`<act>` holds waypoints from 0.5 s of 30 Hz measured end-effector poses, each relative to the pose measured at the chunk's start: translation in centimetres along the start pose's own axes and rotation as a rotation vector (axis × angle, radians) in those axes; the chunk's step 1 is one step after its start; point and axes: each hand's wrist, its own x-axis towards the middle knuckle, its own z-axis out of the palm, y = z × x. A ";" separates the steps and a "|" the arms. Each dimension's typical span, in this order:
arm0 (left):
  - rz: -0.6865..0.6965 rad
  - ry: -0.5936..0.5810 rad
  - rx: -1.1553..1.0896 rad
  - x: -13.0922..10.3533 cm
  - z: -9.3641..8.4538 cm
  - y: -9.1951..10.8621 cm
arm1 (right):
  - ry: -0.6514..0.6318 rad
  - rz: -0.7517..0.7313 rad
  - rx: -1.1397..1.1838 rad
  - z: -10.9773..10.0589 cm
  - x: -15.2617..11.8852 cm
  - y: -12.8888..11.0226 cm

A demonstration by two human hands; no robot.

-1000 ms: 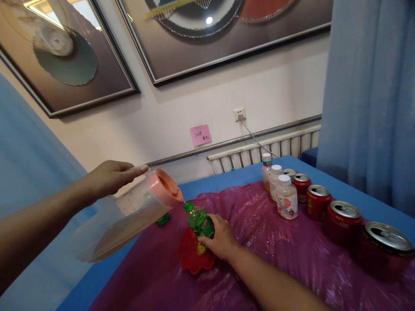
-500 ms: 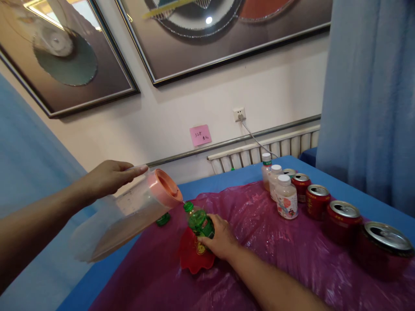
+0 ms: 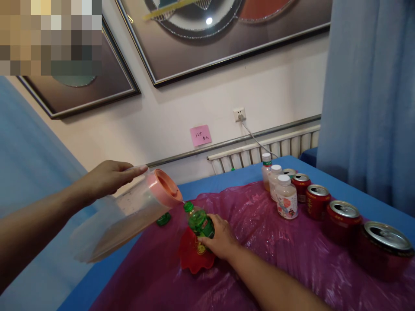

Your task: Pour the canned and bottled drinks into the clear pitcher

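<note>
My left hand [image 3: 108, 179] holds a clear plastic pitcher [image 3: 129, 218] with a pink rim, tilted to the right. Its spout touches or almost touches the mouth of a small green bottle [image 3: 199, 221]; a stream between them is too small to make out. The bottle leans left in my right hand [image 3: 220, 237], whose fingers wrap round its lower part. Beneath the bottle lies a red scalloped dish [image 3: 194, 255] with a yellow figure. Another green bottle or cap [image 3: 163, 219] shows partly behind the pitcher.
Purple plastic sheeting [image 3: 246, 268] covers much of the blue table [image 3: 327, 183]. At the right stand white-capped bottles [image 3: 287, 201] and a row of opened red cans [image 3: 317, 202]. Behind are a radiator [image 3: 259, 154], a wall socket [image 3: 239, 114] and a blue curtain [image 3: 366, 95].
</note>
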 end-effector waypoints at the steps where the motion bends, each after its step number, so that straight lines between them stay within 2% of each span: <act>1: -0.002 -0.001 -0.002 0.0 0.0 0.0 | -0.001 0.001 -0.001 0.0 0.0 -0.1; 15: 0.043 -0.018 -0.061 0.2 0.0 -0.4 | -0.001 -0.002 0.002 -0.1 0.0 -0.2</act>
